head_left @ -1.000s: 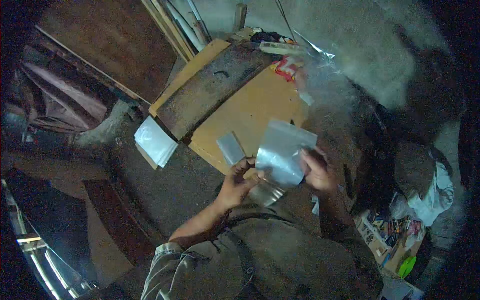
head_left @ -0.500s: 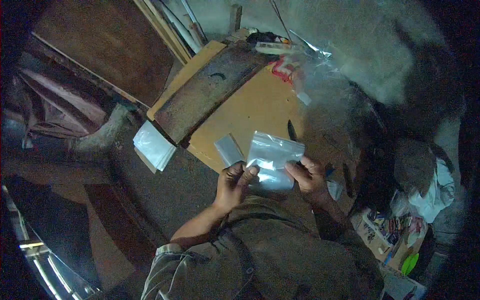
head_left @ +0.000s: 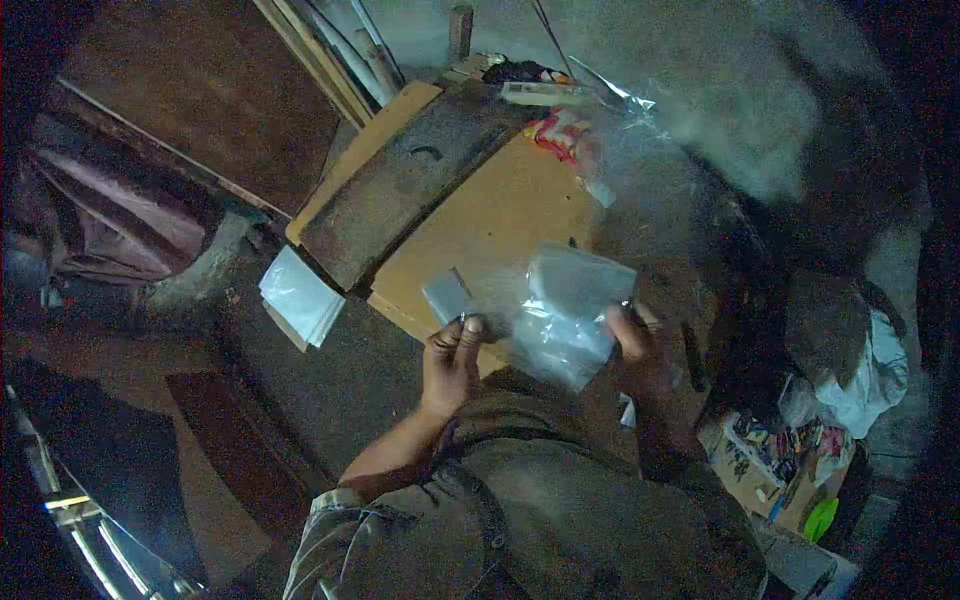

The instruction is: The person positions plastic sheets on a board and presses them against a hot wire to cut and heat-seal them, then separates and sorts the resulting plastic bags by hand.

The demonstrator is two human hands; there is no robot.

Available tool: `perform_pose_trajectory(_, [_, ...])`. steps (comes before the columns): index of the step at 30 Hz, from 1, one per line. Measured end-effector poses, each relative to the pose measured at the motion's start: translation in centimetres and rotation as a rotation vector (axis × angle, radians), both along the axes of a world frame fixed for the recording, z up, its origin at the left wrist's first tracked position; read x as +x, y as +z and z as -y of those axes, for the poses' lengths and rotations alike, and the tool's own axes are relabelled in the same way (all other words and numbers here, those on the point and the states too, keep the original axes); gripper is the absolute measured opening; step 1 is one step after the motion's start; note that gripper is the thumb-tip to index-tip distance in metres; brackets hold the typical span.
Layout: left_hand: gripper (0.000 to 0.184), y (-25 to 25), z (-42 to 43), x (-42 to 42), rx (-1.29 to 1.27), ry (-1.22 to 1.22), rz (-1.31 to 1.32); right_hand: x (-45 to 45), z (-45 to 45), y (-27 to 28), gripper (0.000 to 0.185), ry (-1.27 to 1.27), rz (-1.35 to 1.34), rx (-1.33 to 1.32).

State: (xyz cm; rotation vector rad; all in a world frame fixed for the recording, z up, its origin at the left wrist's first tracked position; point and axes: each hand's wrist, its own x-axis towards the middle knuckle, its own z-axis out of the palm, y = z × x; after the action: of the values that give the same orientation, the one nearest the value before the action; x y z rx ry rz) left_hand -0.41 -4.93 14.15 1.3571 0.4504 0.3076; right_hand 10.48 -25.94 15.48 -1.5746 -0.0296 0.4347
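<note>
My right hand (head_left: 635, 335) grips a clear plastic bag (head_left: 575, 300) near its right edge, thumb on top. The bag is shiny, creased and partly smeared by motion. My left hand (head_left: 452, 360) is to the left of the bag, thumb and fingers pinched together; whatever is between them is too small or blurred to make out. Just beyond its fingertips a small grey rectangular piece (head_left: 446, 297) appears to lie on the tan board (head_left: 480, 215). Whether the fingertips touch that piece I cannot tell.
A dark metal-like strip (head_left: 400, 190) lies along the board's left side. Left of it is a stack of white sheets (head_left: 300, 295). Red-and-yellow packaging (head_left: 560, 135) is at the far end. A box of small items (head_left: 785, 460) and white plastic (head_left: 870, 375) are at right.
The bag has moved right and turned with my right hand. My left hand has come off the bag's left edge and shifted slightly left.
</note>
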Motion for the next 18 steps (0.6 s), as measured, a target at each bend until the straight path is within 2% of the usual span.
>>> perform_pose_trajectory(1, [0.031, 0.1, -0.4, 0.1, -0.002, -0.003, 0.0, 0.5, 0.6, -0.2, 0.021, -0.003, 0.0, -0.002])
perform_pose_trajectory(3, [0.03, 0.2, -1.3, 0.2, -0.235, 0.042, 0.127, 1.4, 1.3, 0.3, 0.026, -0.206, 0.077, 0.15])
perform_pose_trajectory(4, [0.027, 0.9, -1.7, 0.2, -0.16, 0.094, 0.089, 1.9, 2.3, -0.4, 0.026, -0.209, 0.076, 0.147])
perform_pose_trajectory(6, [0.026, 1.5, -3.2, -0.4, -0.101, 0.183, 0.047, 3.8, 6.6, -3.7, 0.034, -0.168, 0.514, -0.4])
perform_pose_trajectory(8, [0.024, 1.0, -5.3, -1.1, -0.164, 0.321, 0.047, 5.7, 10.7, -6.8, 0.044, -0.107, 0.937, -0.959])
perform_pose_trajectory(9, [0.023, 0.4, -6.4, -1.4, -0.287, 0.366, 0.088, 6.0, 11.6, -7.4, 0.05, -0.068, 1.142, -1.243])
perform_pose_trajectory(10, [0.022, 0.6, -7.2, -1.5, -0.204, 0.516, 0.032, 6.0, 9.9, -6.7, 0.049, -0.13, 0.447, -0.554])
perform_pose_trajectory(11, [0.021, 1.1, -8.2, -1.8, -0.242, 0.499, 0.121, 6.0, 8.3, -6.0, 0.048, -0.576, -0.098, 0.147])
perform_pose_trajectory(13, [0.024, 2.1, -9.3, -2.3, -0.31, 0.616, 0.214, 6.0, 10.0, -9.6, 0.044, -0.472, -0.031, -0.062])
perform_pose_trajectory(14, [0.025, 1.6, -10.0, -2.9, -0.23, 0.676, 0.204, 5.9, 11.0, -11.5, 0.043, -0.437, -0.009, -0.131])
perform_pose_trajectory(15, [0.026, 2.9, -9.7, -2.6, -0.232, 0.747, 0.18, 5.6, 12.8, -14.5, 0.043, -0.142, 0.351, -0.716])
perform_pose_trajectory(17, [0.027, 3.7, -9.3, -2.5, -0.23, 0.825, 0.155, 5.3, 15.9, -20.5, 0.043, 0.198, 0.714, -1.275])
perform_pose_trajectory(18, [0.025, 2.8, -9.4, -2.9, -0.214, 0.695, 0.186, 5.3, 17.0, -23.6, 0.046, 0.276, 0.797, -1.555])
